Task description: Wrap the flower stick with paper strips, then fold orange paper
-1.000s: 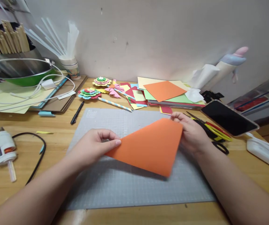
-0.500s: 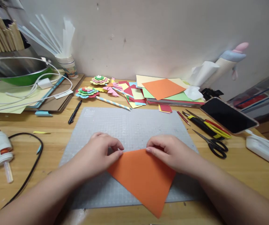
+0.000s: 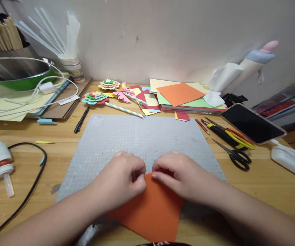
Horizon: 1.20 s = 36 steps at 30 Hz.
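Note:
A sheet of orange paper (image 3: 157, 208) lies over the near part of the grey cutting mat (image 3: 127, 133) and reaches past its front edge. My left hand (image 3: 127, 181) pinches the paper's far edge between thumb and curled fingers. Just to its right, my right hand (image 3: 174, 176) pinches the same edge, thumb on top. Only a small gap parts the two hands. Parts of the sheet's left and right sides are hidden under my hands and forearms.
Black scissors (image 3: 240, 159), pliers (image 3: 232, 135) and a phone (image 3: 252, 123) lie right of the mat. A glue gun (image 3: 0, 160) with its black cord and a black pen (image 3: 81, 119) lie left. Paper flowers (image 3: 95, 98) and stacked coloured paper (image 3: 180, 94) line the wall.
Both hands have come closer together along the paper's far edge and a little toward me. The orange sheet has shifted nearer to me and slightly left.

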Available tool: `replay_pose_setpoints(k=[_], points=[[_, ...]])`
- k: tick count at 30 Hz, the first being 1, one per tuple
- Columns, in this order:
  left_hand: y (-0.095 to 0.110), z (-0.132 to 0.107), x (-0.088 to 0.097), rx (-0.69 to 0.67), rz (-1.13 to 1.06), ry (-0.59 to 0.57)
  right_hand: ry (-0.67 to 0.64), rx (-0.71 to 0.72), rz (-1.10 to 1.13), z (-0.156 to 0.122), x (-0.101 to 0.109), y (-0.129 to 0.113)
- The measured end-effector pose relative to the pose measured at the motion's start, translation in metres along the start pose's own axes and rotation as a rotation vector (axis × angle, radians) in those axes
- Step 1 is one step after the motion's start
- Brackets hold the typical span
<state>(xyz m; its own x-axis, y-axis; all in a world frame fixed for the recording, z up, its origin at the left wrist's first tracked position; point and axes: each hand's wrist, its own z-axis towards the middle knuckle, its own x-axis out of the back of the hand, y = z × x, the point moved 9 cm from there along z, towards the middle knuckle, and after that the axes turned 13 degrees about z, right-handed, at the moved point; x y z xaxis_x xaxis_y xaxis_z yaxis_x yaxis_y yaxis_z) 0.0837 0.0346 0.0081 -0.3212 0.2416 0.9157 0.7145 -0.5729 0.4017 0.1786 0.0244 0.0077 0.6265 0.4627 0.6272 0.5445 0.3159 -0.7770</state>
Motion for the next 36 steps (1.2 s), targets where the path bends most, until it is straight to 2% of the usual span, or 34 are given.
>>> replay_pose_setpoints(k=[3,6,13,18,23,27,29,31,33,35,36], points=[[-0.004,0.001,-0.001,0.027,0.002,-0.013,-0.031,-0.087,0.239,0.004,0.004,0.013],[-0.010,0.001,-0.003,0.060,-0.051,-0.073,-0.009,-0.115,0.347,0.005,0.016,0.022],[-0.032,-0.001,0.000,0.181,-0.177,-0.141,0.139,-0.195,0.317,-0.005,0.063,0.055],[-0.042,-0.004,0.006,0.258,-0.220,-0.136,0.210,-0.209,0.265,-0.012,0.092,0.071],[-0.054,-0.009,0.008,0.387,-0.250,-0.172,0.258,-0.218,0.239,-0.021,0.111,0.079],[-0.060,-0.010,0.014,0.405,-0.275,-0.163,0.290,-0.229,0.250,-0.032,0.126,0.093],[-0.066,-0.011,0.020,0.433,-0.250,-0.124,0.370,-0.229,0.301,-0.038,0.137,0.104],[-0.071,-0.011,0.024,0.467,-0.226,-0.069,0.538,-0.173,0.375,-0.043,0.150,0.110],[-0.070,-0.008,0.026,0.427,-0.238,0.017,0.765,-0.020,0.454,-0.049,0.159,0.104],[-0.063,-0.003,0.031,0.319,-0.256,0.155,0.969,0.179,0.496,-0.056,0.157,0.088],[-0.060,-0.002,0.035,0.277,-0.243,0.240,1.049,0.258,0.435,-0.060,0.151,0.077]])
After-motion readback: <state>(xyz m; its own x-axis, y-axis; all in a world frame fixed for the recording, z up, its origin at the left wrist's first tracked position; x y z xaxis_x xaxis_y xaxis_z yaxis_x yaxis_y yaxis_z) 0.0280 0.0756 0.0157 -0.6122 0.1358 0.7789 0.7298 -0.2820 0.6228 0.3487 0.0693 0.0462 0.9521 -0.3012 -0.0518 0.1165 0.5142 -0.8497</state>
